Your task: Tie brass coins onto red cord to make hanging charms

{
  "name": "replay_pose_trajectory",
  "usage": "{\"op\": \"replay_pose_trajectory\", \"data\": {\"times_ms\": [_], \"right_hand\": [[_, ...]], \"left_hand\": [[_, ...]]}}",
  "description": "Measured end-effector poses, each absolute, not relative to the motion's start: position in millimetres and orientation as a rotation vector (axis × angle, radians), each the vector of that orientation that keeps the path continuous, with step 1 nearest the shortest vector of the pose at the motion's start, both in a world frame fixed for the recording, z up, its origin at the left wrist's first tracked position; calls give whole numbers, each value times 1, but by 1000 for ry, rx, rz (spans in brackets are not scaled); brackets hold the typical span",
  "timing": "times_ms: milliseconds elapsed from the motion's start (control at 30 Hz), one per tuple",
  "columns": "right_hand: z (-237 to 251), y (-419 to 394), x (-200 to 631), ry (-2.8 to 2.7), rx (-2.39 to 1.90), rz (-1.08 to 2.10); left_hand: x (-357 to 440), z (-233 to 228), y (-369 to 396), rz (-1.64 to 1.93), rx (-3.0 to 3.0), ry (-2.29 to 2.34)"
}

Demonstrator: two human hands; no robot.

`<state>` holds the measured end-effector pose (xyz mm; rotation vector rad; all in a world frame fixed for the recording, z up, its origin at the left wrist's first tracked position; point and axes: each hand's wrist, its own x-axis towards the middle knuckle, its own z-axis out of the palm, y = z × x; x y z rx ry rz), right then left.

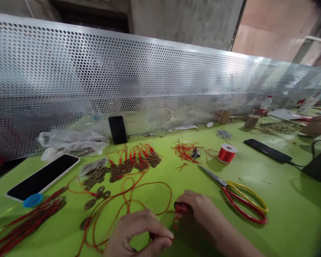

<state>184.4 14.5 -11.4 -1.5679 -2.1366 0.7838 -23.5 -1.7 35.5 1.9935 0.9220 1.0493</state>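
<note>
From the head camera, both hands work low at the near edge of a bright lime-green table (283,214). The left hand (139,232) is curled, thumb and forefinger pinched together on a thin red cord (147,185) that loops across the table in front of it. The right hand (200,210) is closed around a small red cylindrical object (182,208), possibly a lighter, though the fingers hide most of it; the cord's end runs between the two hands.

Just right of the right hand lie scissors with yellow and red handles (240,200), blades pointing away. Beyond them stands a spool of red thread (227,153), with a scatter of cut red thread ends (186,151) to its left. Round bronze-coloured coins strung on red cord (131,164) are heaped mid-table, and loose ones lie nearer the cord loops. A white-edged phone (42,176) lies face up at left with a blue cap (32,200) beside it. A perforated metal screen (96,78) backs the table.
</note>
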Motion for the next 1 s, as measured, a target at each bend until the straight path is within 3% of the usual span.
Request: {"op": "replay_pose_trajectory", "data": {"times_ms": [100,267,467,1000], "right_hand": [[-11,13,181,-2202,-1562,740],[-1,9,188,-2295,-1639,706],[5,5,196,-2333,-1594,719],[2,7,189,-2351,-1590,677]], "left_hand": [[-29,37,3,949,2048,1116],[-42,38,15,434,2185,1341],[-36,36,10,69,2306,1434],[-23,28,7,16,2408,1355]]}}
